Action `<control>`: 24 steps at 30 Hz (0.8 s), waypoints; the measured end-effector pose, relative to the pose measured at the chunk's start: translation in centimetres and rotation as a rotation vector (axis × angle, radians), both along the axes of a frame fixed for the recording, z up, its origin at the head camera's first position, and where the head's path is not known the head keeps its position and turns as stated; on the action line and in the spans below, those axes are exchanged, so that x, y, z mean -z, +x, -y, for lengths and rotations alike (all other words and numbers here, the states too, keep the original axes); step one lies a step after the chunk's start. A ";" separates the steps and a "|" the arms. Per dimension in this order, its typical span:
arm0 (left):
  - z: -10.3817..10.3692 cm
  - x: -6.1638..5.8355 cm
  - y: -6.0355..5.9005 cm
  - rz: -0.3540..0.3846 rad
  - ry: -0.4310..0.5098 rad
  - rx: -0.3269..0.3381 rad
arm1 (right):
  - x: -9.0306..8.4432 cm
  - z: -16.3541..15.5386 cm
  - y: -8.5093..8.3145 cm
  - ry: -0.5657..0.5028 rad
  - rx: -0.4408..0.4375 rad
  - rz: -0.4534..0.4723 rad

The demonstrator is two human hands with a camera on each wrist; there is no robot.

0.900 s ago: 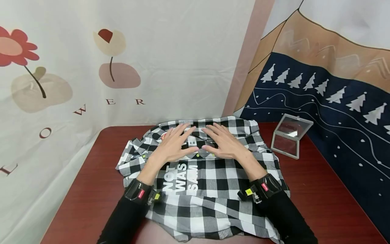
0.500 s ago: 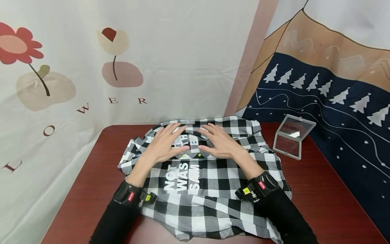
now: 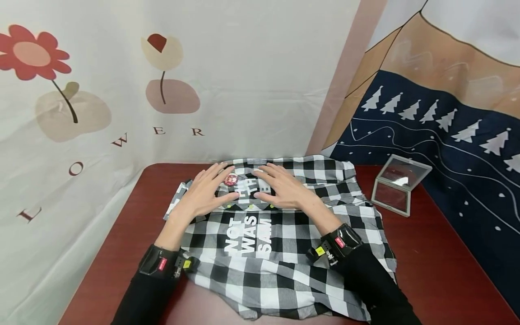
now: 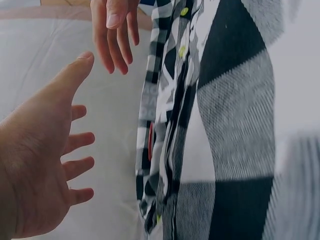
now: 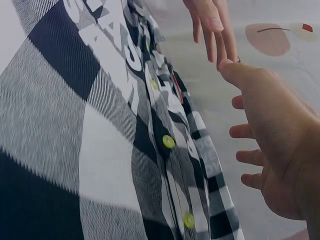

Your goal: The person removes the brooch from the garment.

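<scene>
A black-and-white checked shirt (image 3: 300,234) with white lettering and yellow-green buttons (image 5: 168,142) lies spread on the table. My left hand (image 3: 205,192) is above its upper left part, palm down, fingers extended. To its right, my right hand (image 3: 284,187) is held the same way over the upper middle. Both wrist views show a gap between the hands and the cloth, and neither hand holds anything. Between them a round red badge (image 3: 231,179) shows on the shirt. The left sleeve area is partly hidden by my left hand and forearm.
A hinged case with clear panels (image 3: 391,197) stands unfolded on the table's right side. The reddish-brown table (image 3: 122,216) ends at a pale flower-printed curtain (image 3: 260,90) behind and a navy tree-patterned cloth (image 3: 430,149) at right.
My left hand has moved left, away from the right hand, uncovering the red badge and more lettering. The right hand has shifted slightly left over the shirt. The head view has turned a little left.
</scene>
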State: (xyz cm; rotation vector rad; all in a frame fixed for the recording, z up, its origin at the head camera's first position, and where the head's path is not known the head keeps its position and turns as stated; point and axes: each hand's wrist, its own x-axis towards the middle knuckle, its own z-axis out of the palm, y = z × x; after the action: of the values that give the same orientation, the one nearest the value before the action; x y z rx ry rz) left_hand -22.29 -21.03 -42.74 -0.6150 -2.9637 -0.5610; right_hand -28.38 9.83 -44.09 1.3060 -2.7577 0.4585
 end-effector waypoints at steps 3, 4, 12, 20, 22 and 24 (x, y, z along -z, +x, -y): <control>0.8 0.2 0.0 0.019 0.009 -0.016 | 0.2 0.8 -0.2 -0.005 -0.015 0.003; 1.1 0.2 0.1 0.022 0.012 -0.020 | 0.2 1.1 -0.3 -0.006 -0.019 0.004; 2.9 0.9 -0.1 0.043 0.061 -0.050 | 0.2 3.1 -0.4 -0.005 -0.054 0.004; 3.7 1.5 -0.4 0.067 0.068 -0.054 | 0.8 4.6 -0.7 -0.014 -0.070 0.017; 3.8 1.7 -0.5 0.073 0.068 -0.055 | 1.1 5.0 -0.9 -0.033 -0.084 0.015; 4.0 1.9 -0.6 0.075 0.074 -0.056 | 1.4 5.3 -1.1 -0.042 -0.092 0.008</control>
State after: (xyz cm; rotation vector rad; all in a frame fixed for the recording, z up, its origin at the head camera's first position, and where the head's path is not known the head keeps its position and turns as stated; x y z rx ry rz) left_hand -22.91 -24.99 -44.65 -0.5144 -3.0031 -0.6997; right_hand -29.47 4.48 -45.51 1.4292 -2.6870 0.5256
